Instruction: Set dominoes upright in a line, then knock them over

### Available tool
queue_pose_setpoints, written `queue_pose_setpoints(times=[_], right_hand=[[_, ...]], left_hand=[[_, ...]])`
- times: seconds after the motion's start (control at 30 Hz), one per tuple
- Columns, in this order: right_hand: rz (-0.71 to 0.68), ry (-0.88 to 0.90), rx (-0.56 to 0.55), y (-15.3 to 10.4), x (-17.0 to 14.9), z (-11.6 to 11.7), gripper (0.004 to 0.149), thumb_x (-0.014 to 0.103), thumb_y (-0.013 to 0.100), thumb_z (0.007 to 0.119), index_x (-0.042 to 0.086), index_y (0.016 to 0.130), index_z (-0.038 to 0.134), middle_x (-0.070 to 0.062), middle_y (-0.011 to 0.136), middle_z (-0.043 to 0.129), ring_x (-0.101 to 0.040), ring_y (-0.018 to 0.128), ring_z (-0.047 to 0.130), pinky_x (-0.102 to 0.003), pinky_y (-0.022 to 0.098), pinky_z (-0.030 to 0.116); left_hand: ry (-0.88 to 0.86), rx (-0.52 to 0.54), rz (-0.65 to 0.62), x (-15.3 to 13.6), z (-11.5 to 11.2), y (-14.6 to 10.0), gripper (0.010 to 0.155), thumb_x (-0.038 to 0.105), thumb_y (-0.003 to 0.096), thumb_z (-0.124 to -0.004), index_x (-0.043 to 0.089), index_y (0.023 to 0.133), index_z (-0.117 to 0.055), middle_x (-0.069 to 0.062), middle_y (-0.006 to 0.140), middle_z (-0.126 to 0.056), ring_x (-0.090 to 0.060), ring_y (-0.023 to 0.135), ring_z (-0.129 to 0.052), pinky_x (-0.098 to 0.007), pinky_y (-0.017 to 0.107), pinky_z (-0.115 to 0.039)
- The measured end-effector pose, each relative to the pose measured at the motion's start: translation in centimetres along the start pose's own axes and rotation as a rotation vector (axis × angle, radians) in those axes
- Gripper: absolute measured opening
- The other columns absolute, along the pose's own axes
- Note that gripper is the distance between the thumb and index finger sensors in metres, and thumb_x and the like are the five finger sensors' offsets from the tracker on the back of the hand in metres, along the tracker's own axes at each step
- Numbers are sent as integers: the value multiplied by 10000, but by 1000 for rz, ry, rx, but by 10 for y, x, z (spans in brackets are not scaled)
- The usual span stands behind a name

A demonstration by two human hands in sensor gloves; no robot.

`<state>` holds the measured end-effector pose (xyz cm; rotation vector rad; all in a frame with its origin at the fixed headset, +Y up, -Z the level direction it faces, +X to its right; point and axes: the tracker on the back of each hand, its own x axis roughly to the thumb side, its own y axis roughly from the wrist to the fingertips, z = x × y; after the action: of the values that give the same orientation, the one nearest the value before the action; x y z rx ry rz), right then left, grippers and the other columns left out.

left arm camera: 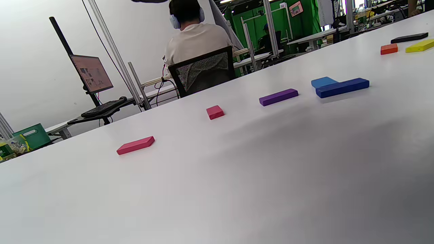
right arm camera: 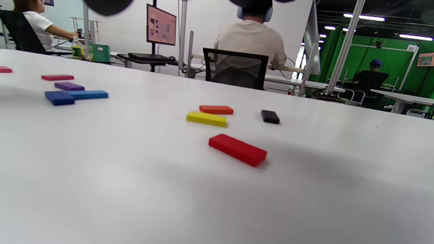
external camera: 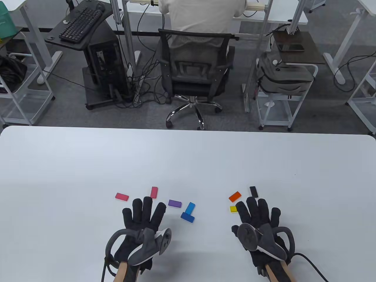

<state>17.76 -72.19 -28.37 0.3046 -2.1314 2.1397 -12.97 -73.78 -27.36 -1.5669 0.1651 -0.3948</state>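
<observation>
Lab — green screen (right arm camera: 390, 64), rigged desks (external camera: 282, 17) (monitors (right arm camera: 161, 25) too).

Red domino (right arm camera: 237, 149) under right hand (external camera: 258, 218)

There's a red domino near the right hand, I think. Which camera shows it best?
The right wrist view: the red domino lies flat in the open, whole. In the table view the right hand hides it. The left wrist view does not show it.
</observation>
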Motion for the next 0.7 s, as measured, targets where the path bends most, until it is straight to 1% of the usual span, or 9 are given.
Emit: queue_pose_setpoints(times=[0.37, 0.57, 0.63, 0.7], right_hand=[[7, -1, 7, 1, -1, -1, 726, 513, 624, 505, 165, 1163, 165, -266, 1215, 162, -598, 1055, 196, -793, 658, 233], [8, 2, 7, 2, -2, -2, 725, 511, 624, 507, 166, 1163, 167, -264, 1215, 165, -597, 1056, 196, -792, 658, 233], [5, -1, 8, 1, -1, -2, 725, 512, 623, 507, 167, 1163, 167, -264, 1215, 164, -595, 1057, 197, -791, 659, 232], [2, 1, 5, 2, -1, -2, 724, 511, 624, 508, 169, 1163, 167, -262, 1216, 165, -597, 1057, 197, -792, 659, 232]], left_hand=[[-20, -5, -7, -1, 5, -2, 817, 658, 498, -464, 297, 1139, -110, -163, 1259, -226, -470, 1139, -361, -664, 788, -370], [-44, -20, -13, -1, 4, -2, 814, 655, 501, -466, 292, 1144, -126, -158, 1260, -248, -461, 1142, -381, -661, 788, -380], [-72, -26, -10, 2, 6, 0, 801, 650, 507, -483, 297, 1157, -178, -138, 1267, -305, -433, 1153, -426, -654, 792, -395], [-90, -33, 13, 6, 12, 6, 763, 636, 519, -520, 310, 1171, -297, -96, 1266, -427, -379, 1158, -526, -639, 797, -435]])
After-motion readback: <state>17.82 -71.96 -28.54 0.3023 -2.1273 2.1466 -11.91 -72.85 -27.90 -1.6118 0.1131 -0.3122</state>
